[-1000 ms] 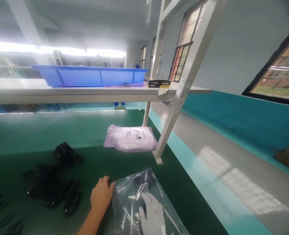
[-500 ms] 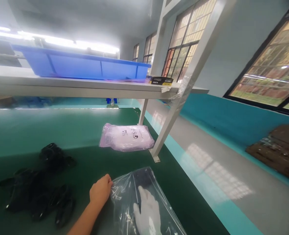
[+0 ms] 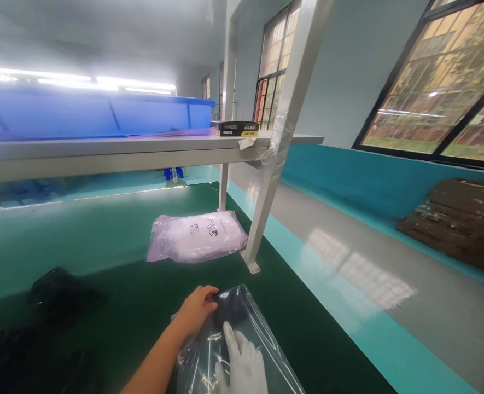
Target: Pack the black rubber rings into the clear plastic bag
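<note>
While the bare left hand (image 3: 196,310) bends its fingers over the far left part of one clear plastic bag (image 3: 203,353), the white-gloved right hand (image 3: 244,364) lies just nearer the wearer, fingers stretched out, thumb apart, clasping nothing. Whether the left fingers pinch the film cannot be told, nor whether the glove is on the film or inside it. The bag is directly at both sets of fingers, over the green tabletop (image 3: 122,293). Beyond the left fingertips, well apart, is one pink-wrapped packet (image 3: 200,236); left of those fingers, dark objects (image 3: 57,295) are too blurred to count. Farther out and higher, one shelf (image 3: 143,156) bears one blue bin (image 3: 155,117) and one black box (image 3: 237,129).

Half a second ago the left fingers gripped the bag's left corner; now they reach in over it, nearer the gloved fingertips, and the bag's left side, spread out then, is bunched under the left hand.

Glossy and see-through, the bag shows white glare near the gloved thumb and an unidentifiable dark patch ahead of the gloved fingertips.
</note>
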Demonstrator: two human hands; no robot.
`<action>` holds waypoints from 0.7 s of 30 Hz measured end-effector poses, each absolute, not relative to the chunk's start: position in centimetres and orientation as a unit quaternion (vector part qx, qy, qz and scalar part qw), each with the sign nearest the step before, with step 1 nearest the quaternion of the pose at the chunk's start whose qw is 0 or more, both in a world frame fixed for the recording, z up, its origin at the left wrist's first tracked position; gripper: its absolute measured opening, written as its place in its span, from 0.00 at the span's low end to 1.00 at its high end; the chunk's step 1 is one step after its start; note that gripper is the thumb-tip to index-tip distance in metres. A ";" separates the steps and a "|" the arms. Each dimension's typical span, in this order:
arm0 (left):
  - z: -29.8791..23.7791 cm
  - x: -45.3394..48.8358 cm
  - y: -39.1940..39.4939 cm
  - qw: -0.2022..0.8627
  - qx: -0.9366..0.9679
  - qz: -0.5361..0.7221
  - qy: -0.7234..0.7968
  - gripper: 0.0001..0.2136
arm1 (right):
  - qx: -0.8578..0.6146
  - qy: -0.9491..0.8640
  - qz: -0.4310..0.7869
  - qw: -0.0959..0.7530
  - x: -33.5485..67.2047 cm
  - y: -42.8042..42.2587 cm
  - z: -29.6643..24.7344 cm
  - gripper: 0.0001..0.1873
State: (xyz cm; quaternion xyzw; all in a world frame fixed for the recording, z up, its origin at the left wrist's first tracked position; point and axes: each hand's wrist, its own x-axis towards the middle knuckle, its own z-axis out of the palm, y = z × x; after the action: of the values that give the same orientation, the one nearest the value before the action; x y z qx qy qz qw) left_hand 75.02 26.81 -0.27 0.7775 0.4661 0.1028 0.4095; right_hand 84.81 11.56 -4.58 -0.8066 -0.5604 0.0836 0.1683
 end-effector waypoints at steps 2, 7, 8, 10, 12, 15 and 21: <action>-0.6 75.2 27.4 0.438 0.772 0.094 0.450 0.16 | -0.802 -0.571 0.085 0.152 84.9 11.8 -4.6 0.38; -1.8 75.6 28.1 0.477 0.750 0.089 0.450 0.14 | -0.805 -0.572 0.090 0.131 84.9 12.2 -4.4 0.38; -1.9 75.8 28.2 0.481 0.746 0.090 0.452 0.13 | -0.807 -0.571 0.087 0.124 84.9 12.3 -4.4 0.38; -1.9 76.0 28.3 0.491 0.740 0.089 0.451 0.14 | -0.809 -0.573 0.083 0.106 84.8 12.4 -4.3 0.39; -1.7 75.9 28.3 0.502 0.736 0.089 0.445 0.14 | -0.807 -0.579 0.078 0.091 84.8 12.5 -4.3 0.38; -1.2 75.4 28.1 0.518 0.730 0.088 0.437 0.15 | -0.803 -0.587 0.066 0.082 84.7 12.7 -4.5 0.36; -1.2 74.8 27.9 0.533 0.724 0.078 0.430 0.16 | -0.808 -0.572 0.063 0.128 84.4 12.6 -5.9 0.37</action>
State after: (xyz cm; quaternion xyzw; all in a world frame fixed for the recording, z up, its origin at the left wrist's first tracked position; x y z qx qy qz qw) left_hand 74.78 27.89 -1.18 0.7245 0.4305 0.0779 0.5327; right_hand 84.43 12.61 -5.88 -0.8079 -0.5718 0.0634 0.1279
